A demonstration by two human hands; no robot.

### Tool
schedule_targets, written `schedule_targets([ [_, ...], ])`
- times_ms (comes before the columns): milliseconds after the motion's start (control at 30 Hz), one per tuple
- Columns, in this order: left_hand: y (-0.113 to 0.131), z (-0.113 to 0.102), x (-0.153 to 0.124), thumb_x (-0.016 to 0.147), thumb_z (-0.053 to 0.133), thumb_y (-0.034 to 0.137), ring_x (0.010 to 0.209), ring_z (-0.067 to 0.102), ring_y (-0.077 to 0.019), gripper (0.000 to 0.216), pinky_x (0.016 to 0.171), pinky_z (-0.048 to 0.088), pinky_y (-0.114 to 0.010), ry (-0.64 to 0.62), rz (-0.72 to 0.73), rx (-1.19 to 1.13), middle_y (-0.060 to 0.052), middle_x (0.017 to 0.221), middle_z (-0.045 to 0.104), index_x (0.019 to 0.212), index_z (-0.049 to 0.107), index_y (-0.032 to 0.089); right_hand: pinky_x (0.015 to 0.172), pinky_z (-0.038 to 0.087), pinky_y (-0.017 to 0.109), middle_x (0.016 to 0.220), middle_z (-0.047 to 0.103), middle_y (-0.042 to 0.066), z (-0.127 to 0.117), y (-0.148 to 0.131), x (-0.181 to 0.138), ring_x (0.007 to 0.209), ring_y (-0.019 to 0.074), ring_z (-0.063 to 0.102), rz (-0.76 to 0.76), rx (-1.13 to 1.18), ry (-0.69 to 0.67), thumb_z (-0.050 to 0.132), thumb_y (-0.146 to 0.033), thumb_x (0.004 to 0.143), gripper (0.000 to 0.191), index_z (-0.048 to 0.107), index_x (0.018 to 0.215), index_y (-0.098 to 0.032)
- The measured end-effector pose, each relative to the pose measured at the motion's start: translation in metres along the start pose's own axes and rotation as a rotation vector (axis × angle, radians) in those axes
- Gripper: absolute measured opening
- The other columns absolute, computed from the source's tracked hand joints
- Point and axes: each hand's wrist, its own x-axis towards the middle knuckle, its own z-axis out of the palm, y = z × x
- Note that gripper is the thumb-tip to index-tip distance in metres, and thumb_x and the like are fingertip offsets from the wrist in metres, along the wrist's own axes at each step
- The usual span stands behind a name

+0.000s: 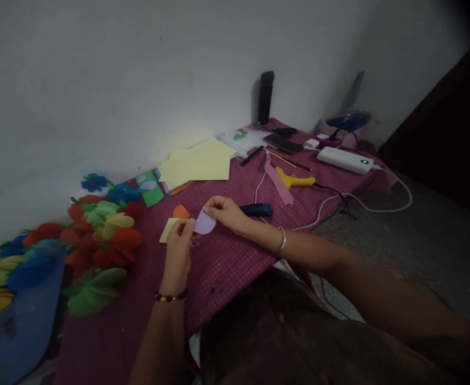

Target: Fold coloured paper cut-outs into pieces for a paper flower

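Observation:
A lavender paper petal [205, 223] is pinched between both hands above the table, with an orange edge showing behind its lower right side. My left hand [179, 240] grips its left corner between thumb and fingers. At its upper right, my right hand [223, 212] closes thumb and fingers on the paper. Just beyond the left hand lie an orange paper piece [181, 212] and a small pale yellow paper square [169, 230], partly covered by that hand. Behind the right wrist sits a dark stapler-like object [257, 209], partly hidden.
Bright paper flowers [102, 235] crowd the left side, some on a blue board [26, 331]. Pale yellow sheets [197, 163] lie by the wall. To the right are a pink paper strip [278, 184], a yellow glue gun [294, 181], a white power bank [345, 160] with cables, and a black bottle [265, 98].

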Motion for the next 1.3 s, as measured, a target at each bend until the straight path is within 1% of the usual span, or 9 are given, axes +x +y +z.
schedule_targets([
  [167, -0.004, 0.000, 0.002, 0.064, 0.077, 0.035, 0.055, 0.045, -0.0077, 0.025, 0.052, 0.037, -0.020, -0.149, -0.031, -0.024, 0.002, 0.060, 0.056, 0.062, 0.063, 0.014, 0.057, 0.037, 0.022, 0.066, 0.055, -0.002, 0.002, -0.004, -0.005, 0.060, 0.0088, 0.048, -0.084, -0.136, -0.186, 0.063, -0.024, 0.074, 0.012, 0.059, 0.074, -0.013],
  [300, -0.004, 0.000, 0.001, 0.064, 0.077, 0.033, 0.053, 0.043, -0.0066, 0.028, 0.051, 0.033, -0.019, -0.085, -0.001, -0.062, 0.004, 0.053, 0.050, 0.055, 0.060, 0.014, 0.057, 0.038, 0.020, 0.067, 0.055, -0.003, 0.003, -0.003, -0.007, 0.060, 0.0075, 0.048, 0.023, -0.020, -0.253, 0.064, -0.030, 0.075, 0.019, 0.058, 0.077, -0.013],
  [433, -0.004, -0.002, 0.002, 0.065, 0.076, 0.033, 0.054, 0.047, -0.0063, 0.024, 0.053, 0.037, -0.019, 0.047, 0.030, -0.147, 0.005, 0.058, 0.053, 0.060, 0.062, 0.015, 0.055, 0.041, 0.021, 0.065, 0.056, -0.004, 0.004, 0.002, -0.006, 0.056, 0.0072, 0.050, 0.201, 0.088, -0.400, 0.068, -0.037, 0.072, 0.028, 0.052, 0.076, -0.014],
  [500, -0.004, -0.002, 0.004, 0.064, 0.076, 0.034, 0.056, 0.050, -0.0070, 0.023, 0.055, 0.040, -0.020, 0.098, 0.024, -0.199, 0.004, 0.062, 0.057, 0.064, 0.063, 0.015, 0.052, 0.040, 0.020, 0.062, 0.055, -0.005, 0.004, 0.005, -0.006, 0.052, 0.0062, 0.049, 0.197, 0.059, -0.435, 0.070, -0.033, 0.071, 0.027, 0.050, 0.073, -0.014],
  [633, -0.002, -0.001, 0.005, 0.063, 0.075, 0.035, 0.064, 0.058, -0.0091, 0.024, 0.060, 0.046, -0.022, 0.138, -0.013, -0.280, 0.003, 0.071, 0.064, 0.068, 0.062, 0.016, 0.048, 0.037, 0.018, 0.056, 0.052, -0.007, 0.006, 0.006, -0.006, 0.048, 0.0049, 0.045, 0.110, -0.039, -0.380, 0.064, -0.019, 0.073, 0.014, 0.051, 0.070, -0.014],
  [767, 0.002, 0.001, 0.004, 0.067, 0.073, 0.033, 0.069, 0.061, -0.0101, 0.020, 0.062, 0.047, -0.022, 0.088, -0.058, -0.309, 0.001, 0.079, 0.067, 0.075, 0.064, 0.018, 0.047, 0.038, 0.017, 0.056, 0.053, -0.007, 0.006, 0.002, -0.005, 0.048, 0.0052, 0.047, 0.126, -0.038, -0.274, 0.059, -0.012, 0.076, 0.009, 0.052, 0.071, -0.014],
  [1000, 0.003, -0.002, 0.001, 0.063, 0.078, 0.029, 0.054, 0.054, -0.0050, 0.022, 0.054, 0.040, -0.019, 0.061, -0.079, -0.285, 0.004, 0.069, 0.064, 0.072, 0.062, 0.016, 0.046, 0.041, 0.018, 0.063, 0.055, -0.003, 0.002, -0.004, -0.003, 0.049, 0.0057, 0.049, 0.170, 0.108, -0.137, 0.039, -0.029, 0.094, 0.025, 0.053, 0.079, -0.014],
  [1133, 0.003, 0.001, 0.001, 0.059, 0.080, 0.032, 0.055, 0.053, -0.0055, 0.029, 0.056, 0.040, -0.019, 0.116, -0.068, -0.269, 0.005, 0.060, 0.060, 0.060, 0.056, 0.015, 0.049, 0.041, 0.019, 0.066, 0.052, -0.004, 0.003, -0.004, -0.004, 0.054, 0.0069, 0.048, 0.081, 0.091, -0.193, 0.054, -0.038, 0.086, 0.023, 0.052, 0.081, -0.016],
  [1300, 0.000, 0.004, 0.000, 0.062, 0.077, 0.035, 0.056, 0.051, -0.0057, 0.026, 0.058, 0.040, -0.020, 0.109, -0.006, -0.155, 0.004, 0.064, 0.061, 0.062, 0.059, 0.015, 0.052, 0.034, 0.020, 0.061, 0.048, -0.006, 0.004, -0.001, -0.003, 0.057, 0.0072, 0.043, 0.034, -0.067, -0.252, 0.067, -0.029, 0.070, 0.022, 0.050, 0.070, -0.015],
])
